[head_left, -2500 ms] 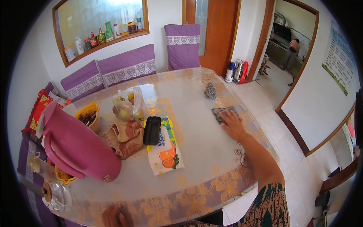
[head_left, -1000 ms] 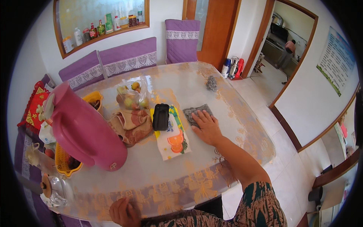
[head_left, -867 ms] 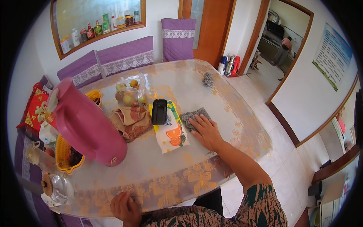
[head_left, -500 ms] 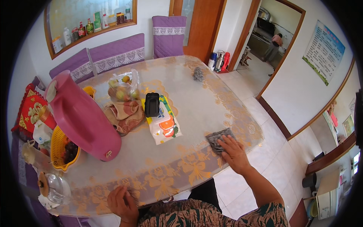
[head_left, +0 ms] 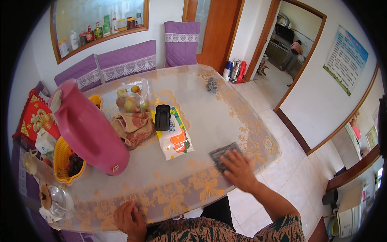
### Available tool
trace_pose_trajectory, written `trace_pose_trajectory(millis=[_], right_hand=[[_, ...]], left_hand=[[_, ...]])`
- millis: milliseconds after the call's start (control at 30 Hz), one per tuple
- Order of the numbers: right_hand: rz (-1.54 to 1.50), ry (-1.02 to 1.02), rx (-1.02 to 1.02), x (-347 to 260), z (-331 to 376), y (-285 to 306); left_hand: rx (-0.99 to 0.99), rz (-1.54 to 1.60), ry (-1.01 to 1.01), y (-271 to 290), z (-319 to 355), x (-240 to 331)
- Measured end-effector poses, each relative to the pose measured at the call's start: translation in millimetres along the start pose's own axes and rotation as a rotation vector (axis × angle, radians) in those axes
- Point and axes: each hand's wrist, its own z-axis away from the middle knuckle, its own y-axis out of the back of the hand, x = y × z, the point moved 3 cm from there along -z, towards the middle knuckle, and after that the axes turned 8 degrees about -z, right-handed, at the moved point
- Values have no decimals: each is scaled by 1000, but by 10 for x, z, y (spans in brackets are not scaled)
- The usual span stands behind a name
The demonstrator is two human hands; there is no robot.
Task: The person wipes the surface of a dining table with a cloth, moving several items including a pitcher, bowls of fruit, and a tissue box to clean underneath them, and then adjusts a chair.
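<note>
The right hand (head_left: 238, 169) is lying flat, fingers spread, pressing down on a grey cloth (head_left: 224, 155) near the right edge of the table (head_left: 225, 109); it is not gripping the cloth, only covering its near half. The left hand (head_left: 130, 220) is resting at the near edge of the table, fingers curled loosely on the patterned cover, holding nothing. Left of the cloth, toward the middle of the table, a flat packet with an orange picture (head_left: 174, 135) is lying with a black pouch (head_left: 162, 117) sitting on its far end. Beyond that, a clear plastic bag (head_left: 132, 99) is holding several round fruits, and a brown folded cloth (head_left: 133, 126) is lying just beside it. A large pink jug (head_left: 89, 128) is leaning on the left part of the table, and a yellow basket (head_left: 64, 159) under it is holding dark grapes. A glass pot with a wooden lid (head_left: 54, 200) is standing at the near left corner. A small grey scrubber (head_left: 212, 84) is sitting at the far side of the table. Purple chairs (head_left: 127, 60) are standing behind the table, below a shelf with bottles (head_left: 98, 30). The table is wearing a clear cover with a gold pattern, and the floor is pale tile. A person (head_left: 293, 54) is standing in the far doorway.
</note>
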Motion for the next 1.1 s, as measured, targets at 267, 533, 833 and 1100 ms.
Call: trace_pose_trajectory(millis=[267,533,833,1100], right_hand=[[-119,22,13,-53,-794,-131],[-85,-42,33,146,-1682,-400],[-61,-76,0,250,-2251,-505],[-118,-153,3,604,-2151,-448]], left_hand=[[-42,-36,-14,16,-61,88],[94,-39,-136,34,-143,105],[65,-72,-128,37,-124,85],[52,-94,-113,50,-84,26]])
